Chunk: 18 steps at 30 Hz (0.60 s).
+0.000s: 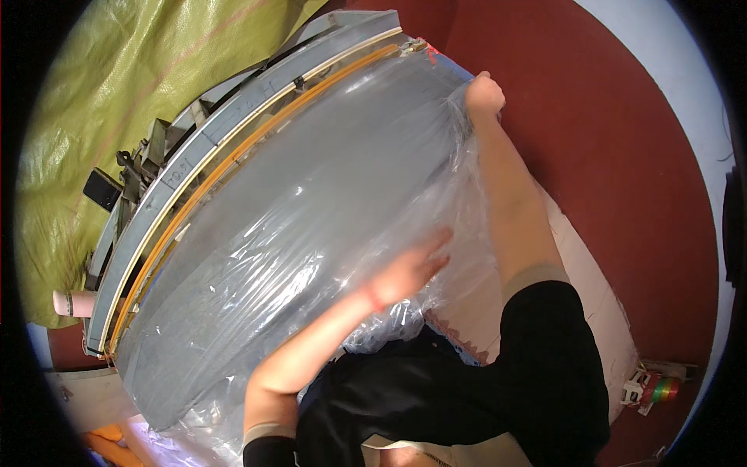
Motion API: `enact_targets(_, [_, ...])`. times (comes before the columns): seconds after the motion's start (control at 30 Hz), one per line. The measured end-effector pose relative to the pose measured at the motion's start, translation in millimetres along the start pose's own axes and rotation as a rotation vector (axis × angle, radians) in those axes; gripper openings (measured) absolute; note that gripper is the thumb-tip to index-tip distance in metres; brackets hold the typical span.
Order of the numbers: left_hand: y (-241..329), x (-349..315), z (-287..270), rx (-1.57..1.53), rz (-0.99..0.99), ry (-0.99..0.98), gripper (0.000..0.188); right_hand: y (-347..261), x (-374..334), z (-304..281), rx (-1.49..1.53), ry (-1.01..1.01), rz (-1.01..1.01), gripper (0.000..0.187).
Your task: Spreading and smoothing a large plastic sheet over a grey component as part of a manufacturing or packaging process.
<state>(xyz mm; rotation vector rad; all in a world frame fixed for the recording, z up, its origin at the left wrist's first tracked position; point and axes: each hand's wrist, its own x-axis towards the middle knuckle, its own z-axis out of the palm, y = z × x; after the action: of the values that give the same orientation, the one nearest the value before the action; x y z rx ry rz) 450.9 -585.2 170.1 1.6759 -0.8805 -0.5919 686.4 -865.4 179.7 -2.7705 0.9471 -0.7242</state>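
Right hand [485,97] is pinching film [288,265]; left hand [408,272] is holding fingers spread over it.
Film is probably handling light, limp, slippery; gathers at right hand are likely offering best hold.

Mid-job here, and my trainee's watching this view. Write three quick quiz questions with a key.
1. Which hand is closed on the clear glossy plastic film?
2. The bare left hand is: a) clenched in a fist; b) spread open over the film; c) out of view.
3. True or false: the shiny yellow-green sheet lies to the right of the long grey beam.

Key: 1. The bare right hand. 2. b. 3. False; it lies left.
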Motion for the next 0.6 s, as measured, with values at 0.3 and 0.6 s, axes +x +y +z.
enact_targets(0.3, [2.4, 39.0, -28.3, -0.173, -0.309, -0.146, 0.042, 8.0, 4.9, -11.1, 0.028, -0.075, 0.050, 0.025])
enact_targets(0.6, [67.7, -167.4, -91.2, -0.374, 0.511, -0.087, 0.027, -1.9, -6.7, -16.8, -0.077, -0.075, 0.006, 0.022])
